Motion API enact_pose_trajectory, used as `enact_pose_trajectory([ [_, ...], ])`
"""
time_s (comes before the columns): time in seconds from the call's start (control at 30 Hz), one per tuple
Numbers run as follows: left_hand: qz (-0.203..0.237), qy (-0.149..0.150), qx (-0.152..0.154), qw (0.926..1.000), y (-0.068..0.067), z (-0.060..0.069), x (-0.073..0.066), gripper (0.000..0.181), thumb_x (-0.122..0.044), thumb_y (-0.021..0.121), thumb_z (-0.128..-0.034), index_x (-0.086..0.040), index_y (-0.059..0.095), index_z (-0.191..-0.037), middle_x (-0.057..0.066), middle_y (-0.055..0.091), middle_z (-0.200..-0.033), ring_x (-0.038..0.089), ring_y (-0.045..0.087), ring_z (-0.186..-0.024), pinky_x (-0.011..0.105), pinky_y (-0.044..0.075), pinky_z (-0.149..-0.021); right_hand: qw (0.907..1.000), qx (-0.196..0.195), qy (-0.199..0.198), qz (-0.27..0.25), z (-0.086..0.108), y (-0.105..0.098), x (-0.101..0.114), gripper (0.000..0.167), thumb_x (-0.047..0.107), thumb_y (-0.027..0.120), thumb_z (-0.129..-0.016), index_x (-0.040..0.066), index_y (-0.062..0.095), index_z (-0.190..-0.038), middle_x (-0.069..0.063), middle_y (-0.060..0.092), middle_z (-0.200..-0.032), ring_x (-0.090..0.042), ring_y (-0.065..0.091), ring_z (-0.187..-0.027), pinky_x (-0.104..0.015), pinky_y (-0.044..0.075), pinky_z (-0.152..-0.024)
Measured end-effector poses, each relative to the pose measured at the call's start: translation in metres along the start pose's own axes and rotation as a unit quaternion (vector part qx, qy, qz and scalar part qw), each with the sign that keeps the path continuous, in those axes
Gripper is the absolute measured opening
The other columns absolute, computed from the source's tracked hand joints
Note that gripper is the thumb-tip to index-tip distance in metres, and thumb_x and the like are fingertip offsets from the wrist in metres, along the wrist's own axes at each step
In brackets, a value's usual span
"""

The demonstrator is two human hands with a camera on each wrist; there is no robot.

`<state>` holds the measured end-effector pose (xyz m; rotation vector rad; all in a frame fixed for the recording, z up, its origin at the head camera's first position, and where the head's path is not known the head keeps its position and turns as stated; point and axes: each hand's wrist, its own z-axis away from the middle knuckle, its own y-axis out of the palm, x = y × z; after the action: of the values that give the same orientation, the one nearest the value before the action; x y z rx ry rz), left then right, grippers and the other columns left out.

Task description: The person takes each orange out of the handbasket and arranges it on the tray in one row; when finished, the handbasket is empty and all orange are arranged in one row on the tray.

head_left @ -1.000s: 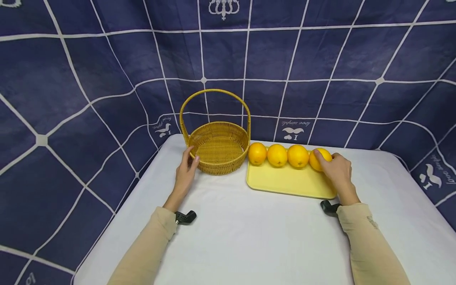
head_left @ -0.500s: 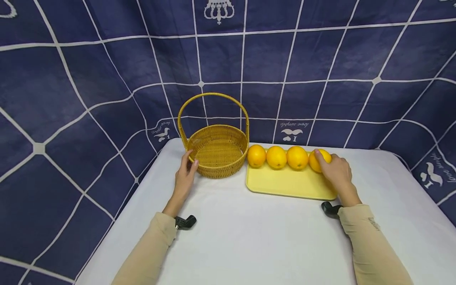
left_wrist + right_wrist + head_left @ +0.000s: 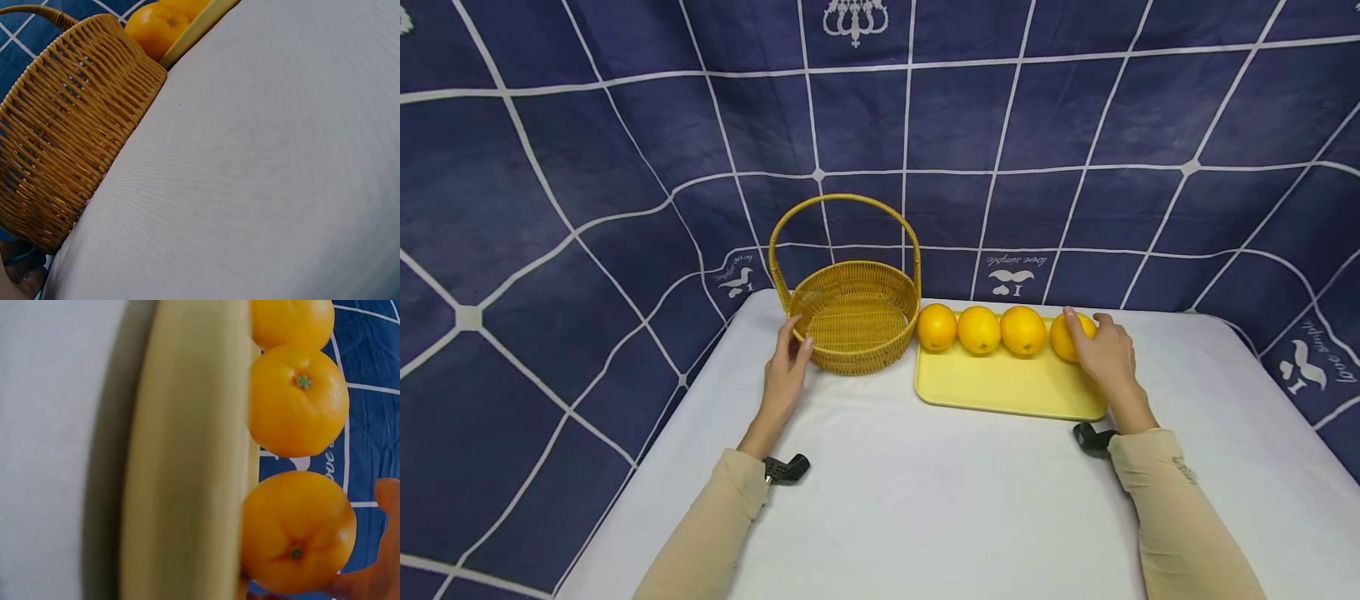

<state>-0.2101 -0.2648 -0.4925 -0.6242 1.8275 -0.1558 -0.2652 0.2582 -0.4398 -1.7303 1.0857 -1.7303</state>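
Observation:
A yellow-brown woven basket (image 3: 857, 360) with a tall arched handle stands upright at the back left. My left hand (image 3: 784, 375) lies against its near left side, thumb and fingertips at the rim; in the left wrist view its fingers (image 3: 22, 269) show beside the base. Several oranges line the back of a yellow tray (image 3: 1007, 387). At the rightmost orange (image 3: 1063, 340), my right hand (image 3: 1107, 358) is cupped around it from the right. In the right wrist view a gap shows between one raised digit and the nearest orange (image 3: 300, 531).
The other oranges (image 3: 979, 331) sit side by side, left of the right hand. A white cloth (image 3: 940, 500) covers the table. Blue curtain fabric (image 3: 1022, 117) with white lines rises behind the basket and tray, and on both sides.
Basket, tray and oranges keep their places on the table; the head view has shifted slightly. The right hand's thumb and fingers spread a little wider at the rightmost orange. The left hand stays at the basket.

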Motion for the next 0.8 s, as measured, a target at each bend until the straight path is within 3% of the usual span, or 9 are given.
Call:
enact_pose_trajectory([
  [0.2,0.001,-0.015,0.006,0.9999,0.0006,0.0048,-0.0005,0.056,-0.052,0.049,-0.1098,-0.034,0.036,-0.162,0.015,0.044,-0.165,0.032,0.048,-0.149,0.048,0.042,-0.124,0.9994,-0.028,-0.011,-0.014,0.0026,-0.004,0.0006,0.101,0.075,0.028,-0.103,-0.01,0.035,-0.157,-0.043,0.046,-0.146,-0.058,0.045,-0.134,-0.069,0.038,-0.116],
  [0.37,-0.003,-0.007,0.004,1.0,0.002,0.0022,-0.0045,0.056,-0.05,0.049,-0.1102,-0.032,0.037,-0.162,0.016,0.049,-0.161,0.032,0.051,-0.145,0.048,0.042,-0.123,0.9965,-0.052,-0.057,-0.034,0.0032,-0.0052,-0.0002,0.092,0.069,0.037,-0.105,-0.009,0.039,-0.155,-0.039,0.047,-0.147,-0.055,0.046,-0.135,-0.068,0.036,-0.118],
  [0.5,-0.011,-0.005,0.005,0.9999,-0.0003,0.0011,-0.0048,0.055,-0.05,0.049,-0.1103,-0.033,0.037,-0.161,0.016,0.049,-0.16,0.033,0.052,-0.145,0.049,0.042,-0.123,0.9941,-0.053,-0.081,-0.049,0.006,-0.0012,0.0017,0.088,0.065,0.042,-0.106,-0.009,0.041,-0.154,-0.039,0.047,-0.148,-0.056,0.043,-0.137,-0.069,0.03,-0.119],
  [0.8,-0.011,-0.005,0.0,0.9999,-0.0064,0.0025,-0.0035,0.055,-0.05,0.049,-0.1105,-0.036,0.035,-0.162,0.018,0.046,-0.163,0.035,0.051,-0.145,0.052,0.041,-0.123,0.9931,-0.052,-0.093,-0.049,0.0036,0.0002,0.0092,0.09,0.066,0.043,-0.105,-0.009,0.04,-0.154,-0.039,0.044,-0.152,-0.056,0.042,-0.139,-0.07,0.027,-0.121],
])
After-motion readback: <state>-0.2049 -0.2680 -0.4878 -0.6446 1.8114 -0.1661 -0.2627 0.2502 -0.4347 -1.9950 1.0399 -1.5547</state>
